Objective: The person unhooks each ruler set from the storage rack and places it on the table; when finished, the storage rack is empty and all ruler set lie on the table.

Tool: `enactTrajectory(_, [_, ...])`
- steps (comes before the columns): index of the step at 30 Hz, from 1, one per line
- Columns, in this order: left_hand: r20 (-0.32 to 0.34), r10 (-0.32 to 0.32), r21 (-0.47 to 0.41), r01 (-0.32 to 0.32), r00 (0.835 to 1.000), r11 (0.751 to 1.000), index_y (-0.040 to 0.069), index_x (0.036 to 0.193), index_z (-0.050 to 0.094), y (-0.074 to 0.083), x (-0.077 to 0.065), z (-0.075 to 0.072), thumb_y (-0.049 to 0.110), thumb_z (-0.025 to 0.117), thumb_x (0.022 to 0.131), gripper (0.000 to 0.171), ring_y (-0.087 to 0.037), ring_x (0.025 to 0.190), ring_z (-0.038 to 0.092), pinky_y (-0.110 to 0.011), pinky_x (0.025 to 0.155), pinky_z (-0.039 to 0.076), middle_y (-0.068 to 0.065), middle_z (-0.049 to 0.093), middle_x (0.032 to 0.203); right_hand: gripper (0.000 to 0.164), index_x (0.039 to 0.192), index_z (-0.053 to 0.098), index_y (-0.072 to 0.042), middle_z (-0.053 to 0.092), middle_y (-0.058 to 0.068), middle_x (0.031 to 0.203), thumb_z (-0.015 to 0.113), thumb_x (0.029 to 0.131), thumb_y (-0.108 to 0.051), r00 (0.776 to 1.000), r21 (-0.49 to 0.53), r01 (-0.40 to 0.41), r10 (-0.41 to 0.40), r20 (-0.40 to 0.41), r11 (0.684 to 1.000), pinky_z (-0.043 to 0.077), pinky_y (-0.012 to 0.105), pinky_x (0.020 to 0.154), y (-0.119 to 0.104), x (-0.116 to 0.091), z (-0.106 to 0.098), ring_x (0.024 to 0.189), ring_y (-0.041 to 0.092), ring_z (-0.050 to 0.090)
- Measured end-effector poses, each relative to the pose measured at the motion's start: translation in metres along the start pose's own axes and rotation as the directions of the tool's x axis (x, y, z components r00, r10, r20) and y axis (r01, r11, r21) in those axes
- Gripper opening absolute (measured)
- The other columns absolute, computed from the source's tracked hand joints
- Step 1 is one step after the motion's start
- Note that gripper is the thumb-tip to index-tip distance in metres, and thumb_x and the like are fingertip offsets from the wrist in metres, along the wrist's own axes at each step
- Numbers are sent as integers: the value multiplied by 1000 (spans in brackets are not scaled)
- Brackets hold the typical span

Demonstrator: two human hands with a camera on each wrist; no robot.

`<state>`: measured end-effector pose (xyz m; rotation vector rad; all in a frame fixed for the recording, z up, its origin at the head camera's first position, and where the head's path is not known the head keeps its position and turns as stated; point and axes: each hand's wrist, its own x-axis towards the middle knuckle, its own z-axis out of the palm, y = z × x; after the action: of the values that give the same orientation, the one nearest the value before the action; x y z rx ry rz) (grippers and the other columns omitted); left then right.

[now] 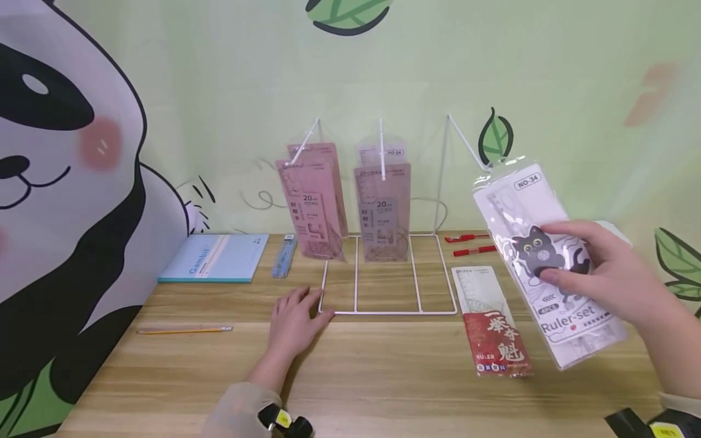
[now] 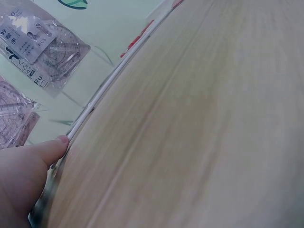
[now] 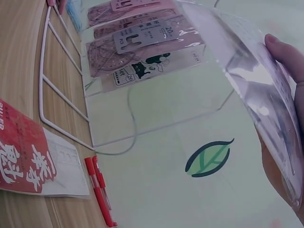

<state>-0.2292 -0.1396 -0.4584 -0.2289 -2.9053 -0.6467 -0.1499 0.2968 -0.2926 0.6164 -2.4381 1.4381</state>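
Observation:
My right hand (image 1: pixel 608 267) grips a clear pack with a black cat, marked "Ruler-set" (image 1: pixel 526 231), thumb and fingers over its right edge. The ruler set is tilted, its top at the tip of the right prong of the white wire display rack (image 1: pixel 383 313). In the right wrist view the same ruler set (image 3: pixel 256 80) shows edge-on. At the rack's front left corner my left hand (image 1: pixel 292 322) rests on the table, thumb against the front wire. Pink ruler packs (image 1: pixel 312 207) hang from the left prong, and more ruler packs (image 1: pixel 383 213) from the middle one.
A red and white ruler pack (image 1: pixel 495 328) lies right of the rack, with two red pens (image 1: pixel 473 250) behind it. To the left are a blue notebook (image 1: pixel 216 258), a small blue packet (image 1: pixel 283 258) and a pencil (image 1: pixel 183 330). A printed wall (image 1: pixel 219 91) stands behind.

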Motion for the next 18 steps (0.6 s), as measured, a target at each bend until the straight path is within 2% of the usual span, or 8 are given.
enactTrajectory(3, [-1,0,4,0,1000,1000,18,133,55,0,0,0,52,58,87,57,-40,128,34,-56,107,19,-15,42,141,72,137,47,-18,59,-3,87,63,77,19,999,-20,11,-12,-50,1000,51,33,40,0,-1,-4,57,16,62])
enactTrajectory(7, [-8,3,2,-3,1000,1000,17,132,55,0,-1,-1,50,60,86,57,-40,127,35,-56,107,18,-16,42,140,70,135,50,-23,60,-9,91,64,78,15,992,-40,-47,42,-119,998,51,30,42,6,-3,-10,60,11,62])
enactTrajectory(12, [-11,4,1,-4,1000,1000,17,132,55,0,-1,-2,50,60,86,57,-40,127,35,-56,107,18,-16,42,140,66,134,50,-28,58,-11,92,66,82,8,982,-43,-129,122,-141,991,51,27,44,21,-4,-14,61,9,61])
enactTrajectory(18, [-11,6,-6,-7,1000,1000,18,132,56,0,-1,-1,51,60,86,57,-40,127,35,-56,107,18,-16,43,140,60,136,45,-35,51,-12,93,67,87,-9,962,-129,-245,224,-156,961,51,29,45,49,-9,-19,60,10,60])
